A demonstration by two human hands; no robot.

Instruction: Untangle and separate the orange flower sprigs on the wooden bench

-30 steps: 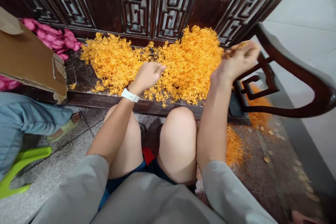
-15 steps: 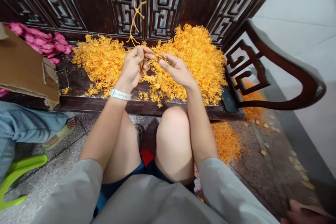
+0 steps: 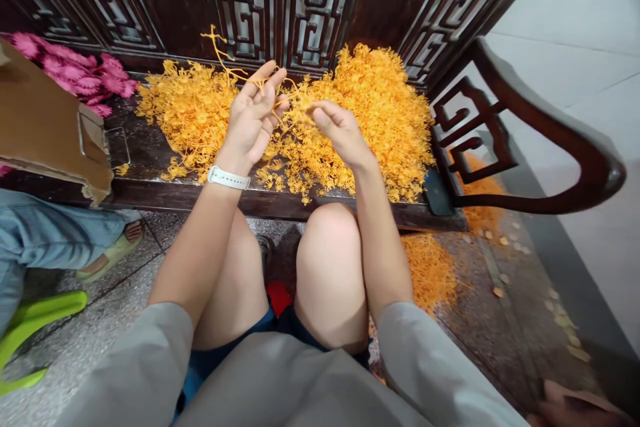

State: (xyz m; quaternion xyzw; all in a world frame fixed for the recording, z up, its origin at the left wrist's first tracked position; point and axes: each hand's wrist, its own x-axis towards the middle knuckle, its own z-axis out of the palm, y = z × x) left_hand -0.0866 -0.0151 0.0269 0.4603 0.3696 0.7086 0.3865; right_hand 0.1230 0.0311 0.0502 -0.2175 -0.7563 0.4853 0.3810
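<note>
My left hand [image 3: 250, 117] is raised over the bench, its fingers closed around a yellow-orange branched plastic flower stem [image 3: 219, 53]. The bare forked end sticks out to the upper left, and thin twigs show among the fingers. To its right, my right hand [image 3: 343, 135] has thumb and fingertips drawn together; what they pinch, if anything, blends with the orange behind. Below and behind both hands lie heaps of small orange plastic flower pieces, a left heap [image 3: 187, 103] and a larger right heap [image 3: 385, 120].
A dark wooden bench [image 3: 150, 193] with a carved back and curved armrest [image 3: 565, 127] holds the heaps. Pink flowers [image 3: 75, 73] and a cardboard box [image 3: 45, 120] are at left. A phone [image 3: 438, 193] lies by the armrest. Orange stems [image 3: 430, 273] cover some floor. Another person's leg [image 3: 60, 233] is at left.
The branched stem has tipped from upright over to the left in my left hand, whose fingers have lifted. My right hand has drawn slightly away to the right.
</note>
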